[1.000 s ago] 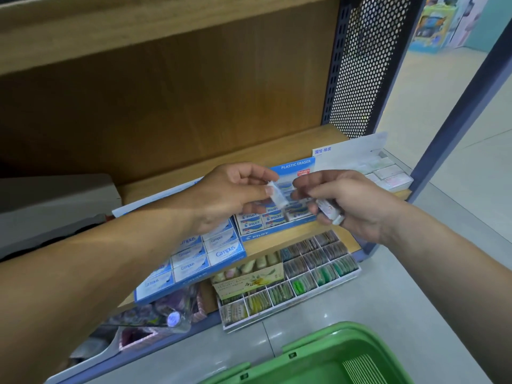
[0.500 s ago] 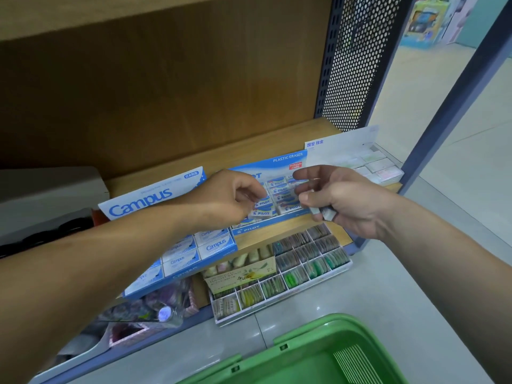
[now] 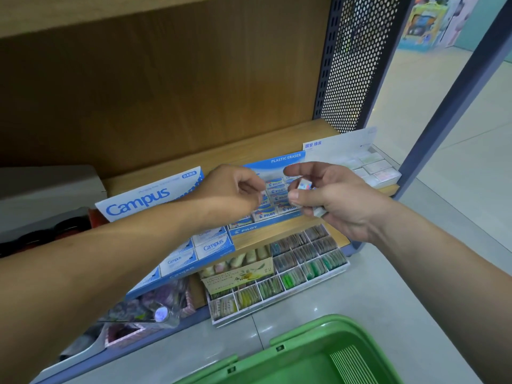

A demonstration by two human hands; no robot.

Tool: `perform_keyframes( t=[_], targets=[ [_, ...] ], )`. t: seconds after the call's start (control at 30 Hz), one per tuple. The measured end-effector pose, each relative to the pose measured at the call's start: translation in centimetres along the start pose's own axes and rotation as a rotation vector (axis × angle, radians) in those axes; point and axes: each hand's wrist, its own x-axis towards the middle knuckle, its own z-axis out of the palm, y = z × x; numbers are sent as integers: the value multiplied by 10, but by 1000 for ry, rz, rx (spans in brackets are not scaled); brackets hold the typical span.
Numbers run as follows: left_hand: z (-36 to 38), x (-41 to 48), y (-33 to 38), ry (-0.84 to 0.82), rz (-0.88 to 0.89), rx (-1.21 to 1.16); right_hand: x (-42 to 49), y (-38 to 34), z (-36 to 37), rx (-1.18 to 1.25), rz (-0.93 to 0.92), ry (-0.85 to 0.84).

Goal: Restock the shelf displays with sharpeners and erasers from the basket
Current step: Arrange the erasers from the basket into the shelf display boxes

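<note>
Whether my left hand holds anything is unclear. My right hand hides most of its erasers. The basket is cut by the bottom edge.

Pretty clearly a stationery shop: wooden shelf stocked with Pilot eraser display boxes, Campus boxes, and a green shopping basket on the floor.

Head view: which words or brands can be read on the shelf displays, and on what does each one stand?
"Campus": header card of the blue-white eraser box.
"PLASTIC ERASER": blue display header.
"PILOT": that display's front edge.
"国誉 橡皮": white display card.
Unreadable, blurred: tan box label; small badge on the Campus card.
</note>
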Motion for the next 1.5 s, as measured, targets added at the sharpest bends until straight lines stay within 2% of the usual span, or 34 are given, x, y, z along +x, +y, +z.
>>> perform_keyframes(
  t=[0.1, 0.33, 0.43, 0.53, 0.6, 0.67, 0.83, 1.0, 1.17, 1.3, 1.4, 1.5],
  targets=[
    [2, -7, 11, -120, 60, -108, 0, -1, 7, 7, -37, 9],
    [-5, -15, 10, -227, 172, -61, 6, 1, 23, -31, 60, 92],
    [-5, -16, 9, -152, 162, -12, 8, 1, 30, 6, 113, 74],
    [-13, -14, 6, -44, 97, 8, 13, -2, 33, 51, 157, 138],
    [-22, -12, 2, 4, 58, -62, 14, -6, 33, 104, 193, 146],
    [-30, -13, -2, -18, 31, -147, 14, -9, 32, 140, 209, 99],
    [-39, -14, -18, -51, -11, 72, 11, -6, 32, -12, 147, 47],
    [-35, -13, -29, -151, -55, 192, 10, -1, 29, -6, 88, 156],
    [-28, -8, -35, -130, -67, 244, 8, -3, 30, -140, 15, 233],
    [-34, -6, -35, -141, -22, 354, 11, -3, 33, -143, -18, 273],
    [-36, -6, -29, -35, 55, 251, 15, -3, 37, -50, 10, 257],
    [-31, -11, -17, -111, 50, 39, 20, -3, 42, 24, 30, 248]
  ],
)
